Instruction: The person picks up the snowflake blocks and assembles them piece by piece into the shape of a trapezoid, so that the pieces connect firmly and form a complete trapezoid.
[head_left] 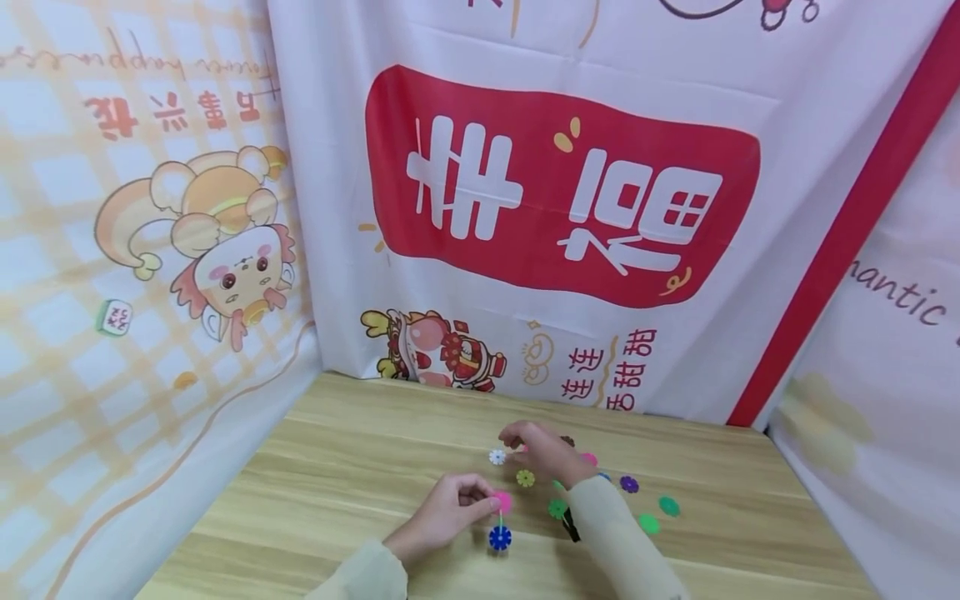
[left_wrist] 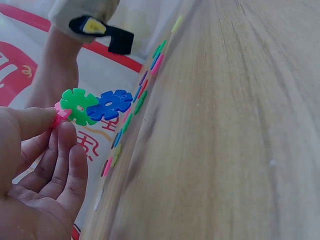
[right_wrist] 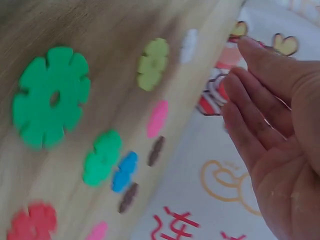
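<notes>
My left hand (head_left: 450, 510) pinches a pink notched flower disc (left_wrist: 62, 115) between thumb and index finger. Joined in a row to that disc are a green flower disc (left_wrist: 77, 106) and a dark blue one (head_left: 500, 538), sticking out from the fingertips. My right hand (right_wrist: 280, 125) holds nothing, its fingers loosely bent over the tabletop. In the head view it hovers beside a white flower disc (head_left: 497, 457) and a yellow one (head_left: 525, 478). Below it in the right wrist view lie a large green disc (right_wrist: 52, 99) and a pink disc (right_wrist: 158, 119).
Several more loose discs lie scattered under and right of the right forearm, among them a purple disc (head_left: 629, 484) and a light green disc (head_left: 648, 523). The wooden table (head_left: 315, 492) meets printed cloth (head_left: 555, 342) at the back and sides. A black strap (left_wrist: 102, 31) circles the right wrist.
</notes>
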